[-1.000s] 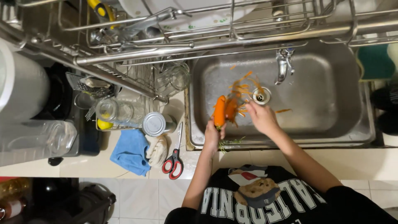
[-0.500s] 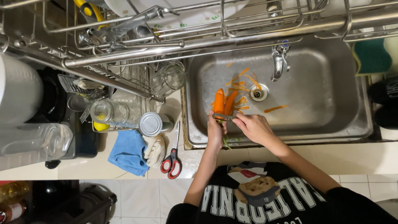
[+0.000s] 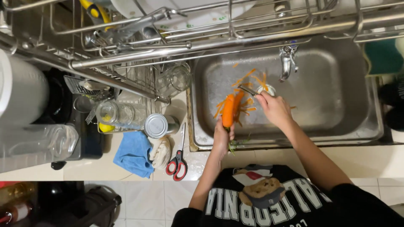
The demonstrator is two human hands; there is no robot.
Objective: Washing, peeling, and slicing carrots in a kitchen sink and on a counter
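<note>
Over the steel sink (image 3: 336, 105), my left hand (image 3: 222, 136) grips the lower end of an orange carrot (image 3: 228, 110), which points away from me. My right hand (image 3: 275, 108) holds a metal peeler (image 3: 248, 90) whose blade sits by the carrot's far tip. A strip of peel hangs beside the carrot. Orange peelings (image 3: 252, 77) lie scattered on the sink floor near the drain. Green carrot stalks (image 3: 237, 145) poke out below my left hand.
A tap (image 3: 288, 63) hangs over the sink. A dish rack (image 3: 168, 25) with plates spans the top. On the counter to the left lie red-handled scissors (image 3: 178, 162), a blue cloth (image 3: 134, 154), a tin can (image 3: 158, 125) and glass jars (image 3: 111, 113).
My right hand has gone from near the carrot's lower end back out to its far tip with the peeler. The camera has drifted slightly; the carrot stays in my left hand.
</note>
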